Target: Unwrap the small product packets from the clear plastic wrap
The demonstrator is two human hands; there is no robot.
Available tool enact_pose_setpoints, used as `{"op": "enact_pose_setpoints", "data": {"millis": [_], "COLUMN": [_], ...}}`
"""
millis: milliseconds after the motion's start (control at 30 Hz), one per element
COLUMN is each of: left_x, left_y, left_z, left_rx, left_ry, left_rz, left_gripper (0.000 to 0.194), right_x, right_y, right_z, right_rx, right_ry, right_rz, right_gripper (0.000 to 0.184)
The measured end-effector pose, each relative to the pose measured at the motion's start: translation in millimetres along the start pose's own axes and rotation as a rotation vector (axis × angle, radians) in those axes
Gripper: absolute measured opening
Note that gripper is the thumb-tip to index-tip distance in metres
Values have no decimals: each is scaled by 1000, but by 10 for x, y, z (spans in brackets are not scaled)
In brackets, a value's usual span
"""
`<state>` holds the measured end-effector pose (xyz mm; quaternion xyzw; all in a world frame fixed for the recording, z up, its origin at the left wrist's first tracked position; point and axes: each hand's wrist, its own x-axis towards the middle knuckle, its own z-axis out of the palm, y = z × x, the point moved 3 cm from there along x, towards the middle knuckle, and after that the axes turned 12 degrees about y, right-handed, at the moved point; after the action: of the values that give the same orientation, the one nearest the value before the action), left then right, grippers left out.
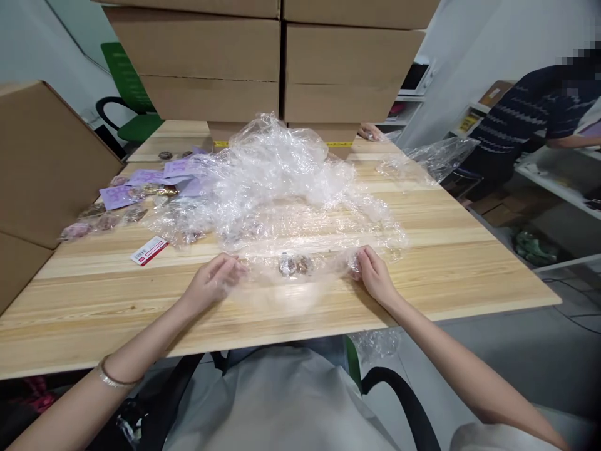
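Observation:
A sheet of clear plastic film [300, 297] stretches between my two hands, near the front of the wooden table. My left hand [216, 275] has its fingers closed on the sheet's left side. On the right side, my right hand [372, 270] pinches a bunched part of the same film. Between the hands, small dark and brown items [295, 265] show through the plastic; their kind is too small to make out. Just beyond lies a big crumpled heap of clear film [277, 169], which joins or touches the sheet; I cannot tell which.
Purple packets [117, 196] and small wrapped items lie at left, beside a red-and-white card [149, 250]. Cardboard boxes [211, 56] are stacked at the back, and a large carton [56, 169] stands at left. Another person [526, 119] is at the right, by shelves.

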<state>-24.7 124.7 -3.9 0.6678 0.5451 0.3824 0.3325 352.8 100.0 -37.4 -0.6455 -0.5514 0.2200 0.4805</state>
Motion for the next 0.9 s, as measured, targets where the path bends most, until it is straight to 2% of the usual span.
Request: {"op": "enact_pose_setpoints", "data": {"millis": [67,200,333,467,533,600,633,667,700,767,800,833,900], "left_x": [46,128,159,76,5,-62,-92,-116,-133,-130,-99,-45,89], "left_y": [-27,-61,-77,-48,-23,23,47,66,76,63,38,2,-86], "left_z": [50,89,-33,-39,-28,-32,-22,-1,27,64,63,44,-28], "left_rx": [-26,37,334,809,945,929,863,767,664,517,493,494,496], "left_ry": [98,117,218,83,121,264,278,216,87,-226,-345,-405,-411], "left_rz": [-124,-143,-132,-108,-30,160,302,452,583,712,698,645,505], "left_gripper": [36,41,46,34,27,26,25,25,28,44,53,60,58], "right_x": [47,133,237,276,251,197,157,114,73,24,30,56,136], "right_y": [-10,-71,-31,104,90,-24,-96,-159,-201,-209,-181,-137,-30], "right_z": [13,-80,-198,-205,-230,-273,-282,-276,-256,-206,-183,-164,-141], "right_rx": [6,-134,-465,-745,-782,-712,-642,-567,-497,-399,-375,-361,-334], "right_ry": [-26,-67,-4,-33,37,136,113,17,-138,-452,-543,-573,-516], "right_rz": [10,-52,-84,-40,-87,-299,-446,-580,-676,-731,-709,-676,-633], "right_gripper": [34,39,54,51,44,42,45,50,57,68,70,68,56]}}
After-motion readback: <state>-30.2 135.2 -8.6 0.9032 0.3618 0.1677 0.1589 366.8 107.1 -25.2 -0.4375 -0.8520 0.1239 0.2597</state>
